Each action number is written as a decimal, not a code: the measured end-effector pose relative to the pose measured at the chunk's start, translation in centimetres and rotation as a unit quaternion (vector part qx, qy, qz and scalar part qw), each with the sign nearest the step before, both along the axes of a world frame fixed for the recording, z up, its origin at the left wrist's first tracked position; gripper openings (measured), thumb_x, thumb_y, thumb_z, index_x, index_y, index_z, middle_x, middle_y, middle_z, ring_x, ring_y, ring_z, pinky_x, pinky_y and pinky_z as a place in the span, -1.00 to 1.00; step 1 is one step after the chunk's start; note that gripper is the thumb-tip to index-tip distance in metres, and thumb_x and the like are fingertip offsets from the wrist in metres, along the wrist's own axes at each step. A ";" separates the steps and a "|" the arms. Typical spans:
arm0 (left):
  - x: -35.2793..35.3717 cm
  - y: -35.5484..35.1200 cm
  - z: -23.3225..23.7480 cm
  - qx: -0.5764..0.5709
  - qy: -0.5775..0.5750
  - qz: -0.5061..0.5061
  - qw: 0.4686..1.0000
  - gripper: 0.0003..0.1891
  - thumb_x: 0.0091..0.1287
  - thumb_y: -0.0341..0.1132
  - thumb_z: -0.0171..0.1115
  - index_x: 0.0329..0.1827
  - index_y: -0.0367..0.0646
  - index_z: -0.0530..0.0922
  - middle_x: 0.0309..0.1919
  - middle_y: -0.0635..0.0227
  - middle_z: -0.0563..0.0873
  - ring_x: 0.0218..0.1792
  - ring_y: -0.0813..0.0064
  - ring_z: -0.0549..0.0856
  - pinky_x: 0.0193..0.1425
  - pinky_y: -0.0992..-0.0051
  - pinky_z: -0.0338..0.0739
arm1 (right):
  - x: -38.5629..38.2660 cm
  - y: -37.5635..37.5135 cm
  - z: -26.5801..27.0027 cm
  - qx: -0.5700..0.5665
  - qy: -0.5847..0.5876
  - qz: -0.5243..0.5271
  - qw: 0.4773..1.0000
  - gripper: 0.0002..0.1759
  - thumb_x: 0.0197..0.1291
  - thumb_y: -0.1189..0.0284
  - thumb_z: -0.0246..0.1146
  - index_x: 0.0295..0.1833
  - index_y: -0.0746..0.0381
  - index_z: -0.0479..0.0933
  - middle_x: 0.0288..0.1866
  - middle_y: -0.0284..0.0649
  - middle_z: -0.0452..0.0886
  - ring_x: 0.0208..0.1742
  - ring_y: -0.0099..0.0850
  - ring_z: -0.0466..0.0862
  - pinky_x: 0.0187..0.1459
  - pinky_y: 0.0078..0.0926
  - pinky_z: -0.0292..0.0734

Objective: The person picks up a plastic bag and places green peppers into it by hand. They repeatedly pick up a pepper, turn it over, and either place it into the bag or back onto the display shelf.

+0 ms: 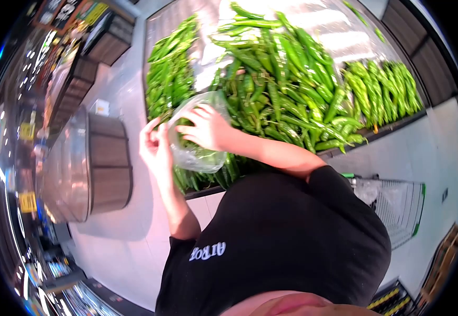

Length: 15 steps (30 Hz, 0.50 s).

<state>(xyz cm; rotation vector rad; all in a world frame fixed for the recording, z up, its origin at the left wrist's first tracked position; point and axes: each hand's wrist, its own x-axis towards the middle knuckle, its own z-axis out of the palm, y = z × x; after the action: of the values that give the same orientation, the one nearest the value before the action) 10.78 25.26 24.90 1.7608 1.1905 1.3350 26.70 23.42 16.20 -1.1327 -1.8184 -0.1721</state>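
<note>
A clear plastic bag hangs in front of the pepper display, its mouth spread wide. At the left side of its rim, my left hand pinches the plastic with bent fingers. My right hand reaches across to the bag's mouth, its fingers apart and pointing left, with nothing held in them. Green shows through the thin plastic; whether peppers lie inside or behind it I cannot tell. Long green peppers are heaped right behind the bag, and thinner green peppers lie in a pile to its left.
Wrinkled light-green peppers fill the display's right end. A shopping cart with green trim stands at my right side. Across the tiled floor on the left is a rounded wooden counter. Dark-sided display stands line the far left.
</note>
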 end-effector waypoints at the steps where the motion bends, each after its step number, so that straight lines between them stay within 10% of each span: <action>1: 0.0 0.1 -0.3 0.006 -0.011 0.002 1.000 -0.75 0.46 -0.42 0.31 0.15 -0.24 0.62 -0.55 0.71 0.45 -0.51 0.87 0.36 -0.40 0.79 0.23 | -0.3 0.5 -0.2 0.018 0.006 -0.034 0.999 -0.62 0.21 0.17 0.34 0.12 0.02 0.68 0.18 -0.13 0.58 0.18 -0.13 0.60 0.35 0.00 0.33; 9: -0.8 -0.3 -0.3 -0.037 -0.027 -0.039 0.998 -0.68 0.46 -0.43 0.31 0.21 -0.28 0.54 -0.55 0.68 0.47 -0.51 0.87 0.38 -0.38 0.80 0.26 | 0.3 -1.4 0.3 -0.014 0.025 0.002 1.000 -0.50 0.20 0.22 0.38 0.23 0.18 0.59 0.30 0.00 0.53 0.34 -0.04 0.50 0.41 0.08 0.28; 15: -0.7 -2.2 -0.2 -0.046 -0.027 -0.052 0.997 -0.66 0.46 -0.40 0.31 0.24 -0.26 0.52 -0.50 0.65 0.53 -0.54 0.86 0.41 -0.43 0.78 0.28 | 8.4 -7.3 1.4 -0.051 0.116 -0.004 0.992 -0.80 0.12 0.35 0.46 -0.24 0.23 0.66 -0.17 -0.20 0.69 -0.11 -0.14 0.68 -0.05 -0.21 0.58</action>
<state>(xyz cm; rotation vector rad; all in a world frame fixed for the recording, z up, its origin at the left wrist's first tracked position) 10.11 23.08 24.69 1.6862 1.0988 1.2407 35.14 16.10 17.59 -1.1795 -1.6311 0.0480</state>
